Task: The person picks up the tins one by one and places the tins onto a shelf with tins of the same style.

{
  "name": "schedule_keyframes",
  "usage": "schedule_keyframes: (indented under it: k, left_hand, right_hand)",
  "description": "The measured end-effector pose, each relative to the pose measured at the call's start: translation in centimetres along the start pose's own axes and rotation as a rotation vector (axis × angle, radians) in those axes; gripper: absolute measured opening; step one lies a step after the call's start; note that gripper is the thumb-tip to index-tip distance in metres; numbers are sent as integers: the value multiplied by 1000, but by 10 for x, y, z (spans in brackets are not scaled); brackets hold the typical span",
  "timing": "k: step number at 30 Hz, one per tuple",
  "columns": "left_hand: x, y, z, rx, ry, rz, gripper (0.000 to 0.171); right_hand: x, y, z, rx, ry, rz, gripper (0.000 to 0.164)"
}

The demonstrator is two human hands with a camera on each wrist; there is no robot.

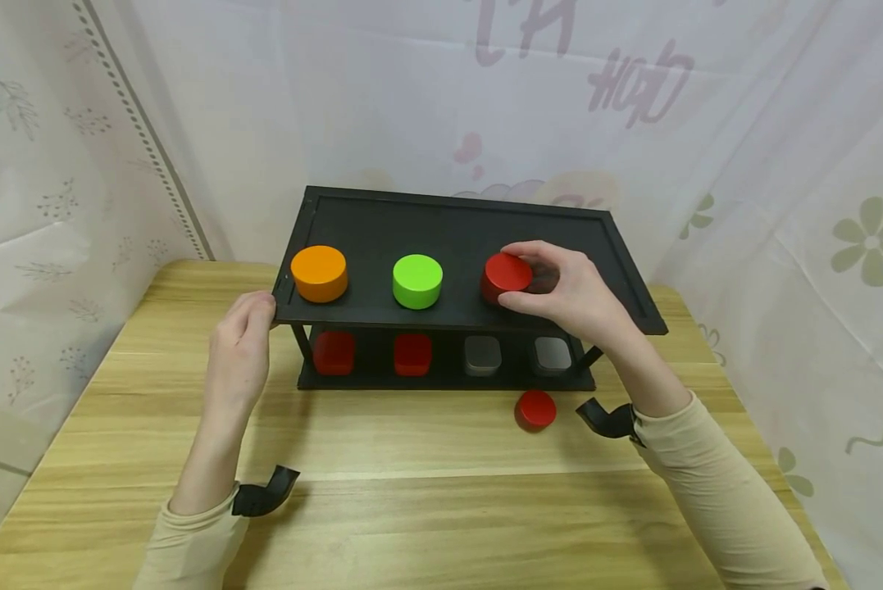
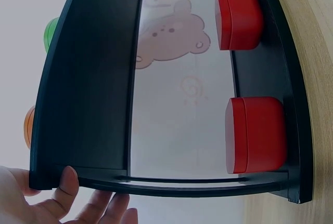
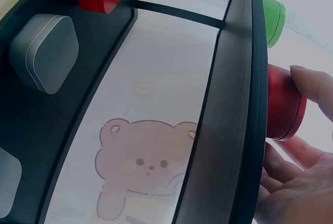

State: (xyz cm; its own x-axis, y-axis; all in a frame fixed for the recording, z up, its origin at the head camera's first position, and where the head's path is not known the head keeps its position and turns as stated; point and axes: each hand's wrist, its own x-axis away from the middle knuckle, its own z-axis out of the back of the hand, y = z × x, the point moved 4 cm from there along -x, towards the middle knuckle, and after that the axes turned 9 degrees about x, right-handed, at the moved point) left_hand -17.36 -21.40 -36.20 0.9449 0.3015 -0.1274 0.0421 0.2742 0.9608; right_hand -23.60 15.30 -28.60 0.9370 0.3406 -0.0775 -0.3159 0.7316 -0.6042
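My right hand (image 1: pixel 570 287) pinches a round red tin (image 1: pixel 507 277) between thumb and fingers on the upper board of a black two-tier shelf (image 1: pixel 448 205). In the right wrist view this red tin (image 3: pixel 285 102) touches the board. My left hand (image 1: pixel 240 344) grips the upper board's front left corner; in the left wrist view, fingers (image 2: pixel 67 187) lie round its edge. Left of the held tin, a green round tin (image 1: pixel 417 281) and an orange round tin (image 1: pixel 319 274) stand on the same board.
On the lower board sit two red square tins (image 1: pixel 334 353) and two silver square tins (image 1: pixel 482 356). A smaller round red tin (image 1: pixel 535 410) lies on the wooden table (image 1: pixel 426 508) before the shelf. A printed white cloth (image 1: pixel 397 98) hangs behind and at both sides.
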Motion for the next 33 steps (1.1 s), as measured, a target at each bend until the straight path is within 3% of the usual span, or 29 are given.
schedule_keyframes:
  k: [16, 33]
  left_hand:
    - [-1, -1, 0, 5, -13, 7, 49]
    - [0, 1, 0, -7, 9, 3, 49]
  right_hand:
    - [1, 2, -3, 53, -23, 17, 56]
    - [1, 2, -4, 40, -41, 7, 56]
